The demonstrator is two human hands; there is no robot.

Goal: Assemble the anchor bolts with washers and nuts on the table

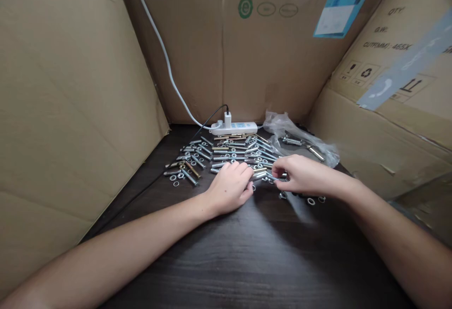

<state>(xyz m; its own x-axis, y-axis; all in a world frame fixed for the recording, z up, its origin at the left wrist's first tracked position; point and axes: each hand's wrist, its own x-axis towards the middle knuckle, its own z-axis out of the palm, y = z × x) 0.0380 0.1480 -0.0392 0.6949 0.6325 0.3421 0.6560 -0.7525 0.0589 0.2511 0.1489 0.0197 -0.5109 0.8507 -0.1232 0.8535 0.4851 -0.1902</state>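
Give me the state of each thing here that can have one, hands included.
Left hand: fingers curled down over the bolts; grip hidden.
Right hand: thumb and fingers bent together at the bolts; hold unclear.
Bolts: lying on their sides, mostly in rows.
Washers: lying loose, many among the bolts.
Plastic bag: crumpled.
Charger: plugged into the power strip.
Power strip: lying flat; switch setting unreadable.

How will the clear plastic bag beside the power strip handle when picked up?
Probably floppy: the clear plastic bag lies crumpled and creased. Its see-through film looks thin, so the bag itself is likely light. The metal bolts in or beneath it may roll, given their rounded shanks.
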